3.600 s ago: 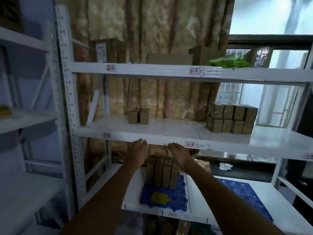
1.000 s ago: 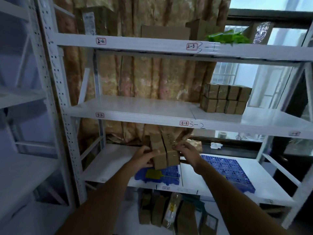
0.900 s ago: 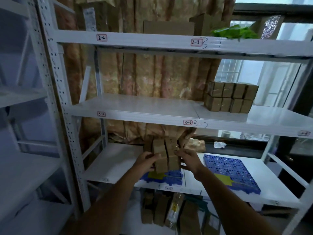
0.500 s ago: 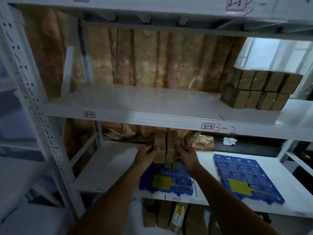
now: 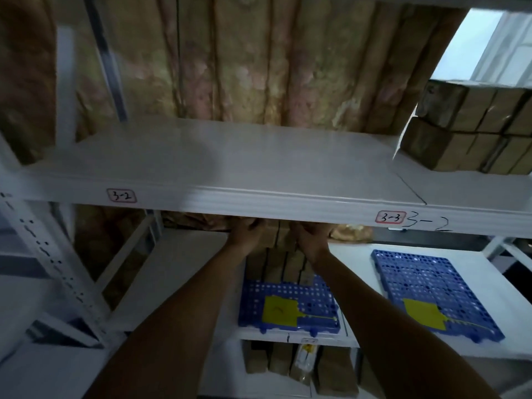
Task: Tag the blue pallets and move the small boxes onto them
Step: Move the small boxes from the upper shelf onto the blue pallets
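Both hands reach under the edge of the middle shelf (image 5: 230, 194) toward the small boxes (image 5: 280, 267) stacked at the far end of the left blue pallet (image 5: 288, 306). The left hand (image 5: 246, 233) and right hand (image 5: 309, 236) press the top of the stack from either side, a narrow gap of cardboard between them; fingertips are hidden by the shelf lip, so whether they curl round cannot be told.

Judgement: boxes look light, stiff, square-edged, with plain, probably not slippery cardboard. As loose units, a squeezed row may buckle in the middle. Best hold: flat palms on the outer side faces, low enough to keep the row aligned.

The right blue pallet (image 5: 431, 289) carries a yellow tag (image 5: 421, 313) but no boxes. More boxes (image 5: 472, 133) wait on the middle shelf, far right.
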`<state>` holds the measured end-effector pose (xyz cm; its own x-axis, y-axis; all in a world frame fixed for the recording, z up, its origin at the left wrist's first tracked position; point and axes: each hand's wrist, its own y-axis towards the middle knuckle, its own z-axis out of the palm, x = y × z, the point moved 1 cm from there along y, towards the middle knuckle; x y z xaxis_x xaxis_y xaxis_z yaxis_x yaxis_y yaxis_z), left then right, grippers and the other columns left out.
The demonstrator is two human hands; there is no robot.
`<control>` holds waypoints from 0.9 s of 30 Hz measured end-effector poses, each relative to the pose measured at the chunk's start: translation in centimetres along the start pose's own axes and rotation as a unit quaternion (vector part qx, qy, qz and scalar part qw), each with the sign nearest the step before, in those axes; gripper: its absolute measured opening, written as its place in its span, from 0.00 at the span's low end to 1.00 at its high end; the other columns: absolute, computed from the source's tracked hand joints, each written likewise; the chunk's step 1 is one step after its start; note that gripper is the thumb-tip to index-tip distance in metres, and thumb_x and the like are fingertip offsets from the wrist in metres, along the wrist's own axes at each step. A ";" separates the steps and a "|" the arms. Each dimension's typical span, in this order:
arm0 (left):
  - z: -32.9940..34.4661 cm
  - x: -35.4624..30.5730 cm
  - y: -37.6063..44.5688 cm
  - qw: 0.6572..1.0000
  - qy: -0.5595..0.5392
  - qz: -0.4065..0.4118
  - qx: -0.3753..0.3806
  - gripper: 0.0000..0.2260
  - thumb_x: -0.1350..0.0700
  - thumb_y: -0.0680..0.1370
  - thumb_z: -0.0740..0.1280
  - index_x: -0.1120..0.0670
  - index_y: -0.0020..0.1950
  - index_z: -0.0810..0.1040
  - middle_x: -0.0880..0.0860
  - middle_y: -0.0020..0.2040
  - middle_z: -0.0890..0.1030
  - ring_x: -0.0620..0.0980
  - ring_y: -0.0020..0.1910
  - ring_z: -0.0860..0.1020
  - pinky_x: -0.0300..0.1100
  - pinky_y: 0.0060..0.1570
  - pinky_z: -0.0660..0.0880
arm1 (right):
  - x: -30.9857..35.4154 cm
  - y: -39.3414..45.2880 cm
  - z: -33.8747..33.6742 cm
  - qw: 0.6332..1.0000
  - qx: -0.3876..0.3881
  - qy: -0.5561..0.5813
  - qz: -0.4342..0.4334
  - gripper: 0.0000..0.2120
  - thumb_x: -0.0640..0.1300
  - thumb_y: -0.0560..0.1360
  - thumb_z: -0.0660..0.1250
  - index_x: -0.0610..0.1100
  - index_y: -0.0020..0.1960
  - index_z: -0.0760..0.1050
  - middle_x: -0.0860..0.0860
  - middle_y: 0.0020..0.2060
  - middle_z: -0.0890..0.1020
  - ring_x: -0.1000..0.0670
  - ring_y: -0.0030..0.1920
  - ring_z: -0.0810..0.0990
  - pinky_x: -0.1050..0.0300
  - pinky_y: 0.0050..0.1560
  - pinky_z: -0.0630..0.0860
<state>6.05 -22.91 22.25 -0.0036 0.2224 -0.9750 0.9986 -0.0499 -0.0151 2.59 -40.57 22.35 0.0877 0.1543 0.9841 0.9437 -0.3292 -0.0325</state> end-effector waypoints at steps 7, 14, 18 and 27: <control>-0.6 1.4 1.4 1.000 0.017 0.020 0.013 0.17 0.56 0.82 0.65 0.57 0.70 0.75 0.56 0.68 0.77 0.55 0.69 0.74 0.47 0.69 0.70 | 0.1 0.0 1.4 1.000 0.012 -0.014 -0.002 0.16 0.46 0.81 0.69 0.36 0.63 0.80 0.37 0.55 0.86 0.37 0.57 0.84 0.49 0.54 0.79; -0.6 2.5 1.8 0.998 0.060 0.008 0.021 0.19 0.52 0.83 0.64 0.58 0.72 0.74 0.58 0.69 0.76 0.57 0.69 0.73 0.50 0.70 0.70 | 0.7 -0.6 1.4 1.000 0.022 -0.014 -0.002 0.12 0.40 0.83 0.66 0.33 0.61 0.81 0.36 0.55 0.86 0.41 0.54 0.84 0.68 0.39 0.77; -0.6 2.2 1.5 0.999 0.031 0.011 0.028 0.21 0.52 0.83 0.63 0.55 0.76 0.69 0.55 0.74 0.71 0.55 0.73 0.69 0.52 0.74 0.65 | 1.0 -0.9 1.4 1.000 0.025 -0.007 0.012 0.14 0.40 0.83 0.66 0.33 0.64 0.79 0.35 0.57 0.84 0.38 0.60 0.83 0.54 0.51 0.78; -1.0 0.8 0.2 0.997 0.038 -0.051 0.045 0.31 0.36 0.81 0.56 0.47 0.81 0.56 0.50 0.79 0.61 0.53 0.77 0.62 0.43 0.74 0.58 | 1.6 -1.9 1.1 0.999 0.037 -0.027 0.022 0.23 0.50 0.84 0.64 0.41 0.76 0.71 0.43 0.69 0.78 0.41 0.68 0.78 0.47 0.67 0.76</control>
<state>6.25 -21.79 21.64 -0.0969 0.3041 -0.9477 0.9846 -0.1100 -0.1359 1.31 -38.72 23.83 0.1448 0.1917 0.9707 0.9595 -0.2669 -0.0904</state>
